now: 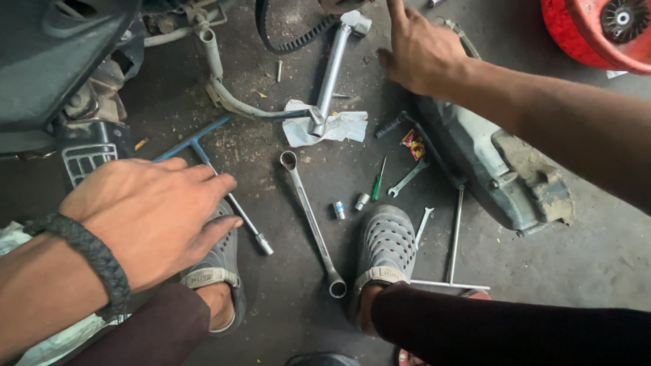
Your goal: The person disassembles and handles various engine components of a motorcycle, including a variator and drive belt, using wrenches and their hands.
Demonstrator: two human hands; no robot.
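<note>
The left hand (152,213), open and flat, rests over the T-handle wrench (227,193), which runs lower right from its fingers, while the right hand (420,54) reaches away, empty.

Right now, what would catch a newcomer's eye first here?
Two bare hands reach out over a gritty floor: the left hand low by a blue T-handle wrench, the right hand stretched toward the top. Between two grey clogs lies a long ring spanner; a red tub sits top right.
</note>
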